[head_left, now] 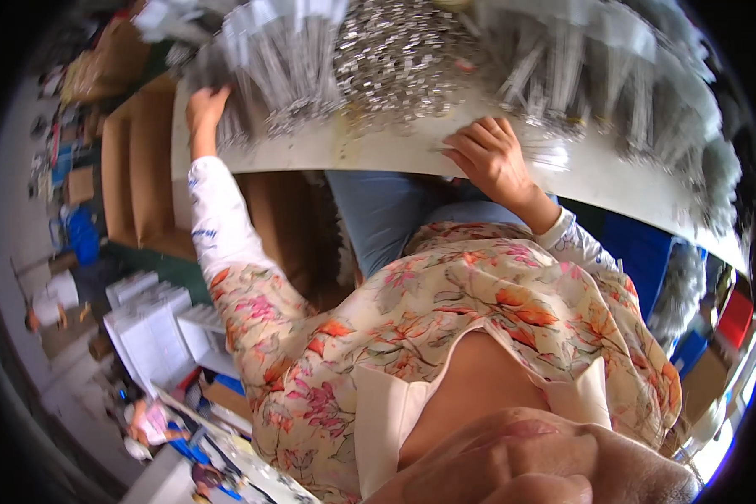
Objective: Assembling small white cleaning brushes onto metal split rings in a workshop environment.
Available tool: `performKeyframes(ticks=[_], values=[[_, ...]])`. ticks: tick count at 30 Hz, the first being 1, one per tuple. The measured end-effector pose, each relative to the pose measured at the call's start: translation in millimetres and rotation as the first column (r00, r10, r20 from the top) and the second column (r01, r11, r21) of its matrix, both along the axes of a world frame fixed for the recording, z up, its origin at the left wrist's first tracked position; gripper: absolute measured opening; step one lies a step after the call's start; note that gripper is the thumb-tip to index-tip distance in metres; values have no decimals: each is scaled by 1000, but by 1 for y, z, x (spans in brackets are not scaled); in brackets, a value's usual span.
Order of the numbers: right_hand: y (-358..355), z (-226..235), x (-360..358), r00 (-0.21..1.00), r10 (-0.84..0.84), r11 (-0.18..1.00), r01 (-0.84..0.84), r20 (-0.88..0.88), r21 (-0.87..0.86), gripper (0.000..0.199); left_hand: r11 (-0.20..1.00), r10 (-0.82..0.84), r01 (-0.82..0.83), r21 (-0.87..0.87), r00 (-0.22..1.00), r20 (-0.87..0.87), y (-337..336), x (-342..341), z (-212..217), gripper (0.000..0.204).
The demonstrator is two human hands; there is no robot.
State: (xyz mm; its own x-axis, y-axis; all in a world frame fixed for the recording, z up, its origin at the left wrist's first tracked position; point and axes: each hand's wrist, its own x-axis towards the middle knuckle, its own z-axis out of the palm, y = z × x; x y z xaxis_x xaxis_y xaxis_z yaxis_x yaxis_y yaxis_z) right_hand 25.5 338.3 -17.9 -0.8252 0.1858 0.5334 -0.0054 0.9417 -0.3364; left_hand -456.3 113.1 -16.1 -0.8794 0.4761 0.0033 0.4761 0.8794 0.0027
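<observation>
My left hand [208,107] reaches to the left end of the white tabletop [311,154], beside bundles of thin silvery wire rods [277,71] with pale, fluffy-looking ends. Its fingertips are small and blurred, so whether they grip a rod cannot be made out. Nearer to me, over the table's front edge, my right hand [489,153] is closed with curled fingers. Thin silvery wires [548,154] show on its right side, and a fine tip pokes out to its left. A heap of small shiny metal pieces [403,63] lies between the bundles.
More rod bundles [563,80] line the table's right half. Open cardboard boxes [147,160] stand at the left end. White containers [149,323] are farther left, and two other people, one in pink [153,422], are at the lower left. A blue panel [634,252] is below the table.
</observation>
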Motion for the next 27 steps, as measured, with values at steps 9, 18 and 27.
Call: performKeyframes(ticks=[9,18,27], values=[[110,35,-56,781,-402,916,350,477,198,22,981,135,-145,-130,987,-84,66,63,26,32],[162,27,-56,837,-135,929,294,531,-227,27,907,166,-241,346,958,233,49,74,59,28],[185,111,24,767,-514,497,-98,-384,-862,25,708,-305,62,703,925,225,107,122,37,25]])
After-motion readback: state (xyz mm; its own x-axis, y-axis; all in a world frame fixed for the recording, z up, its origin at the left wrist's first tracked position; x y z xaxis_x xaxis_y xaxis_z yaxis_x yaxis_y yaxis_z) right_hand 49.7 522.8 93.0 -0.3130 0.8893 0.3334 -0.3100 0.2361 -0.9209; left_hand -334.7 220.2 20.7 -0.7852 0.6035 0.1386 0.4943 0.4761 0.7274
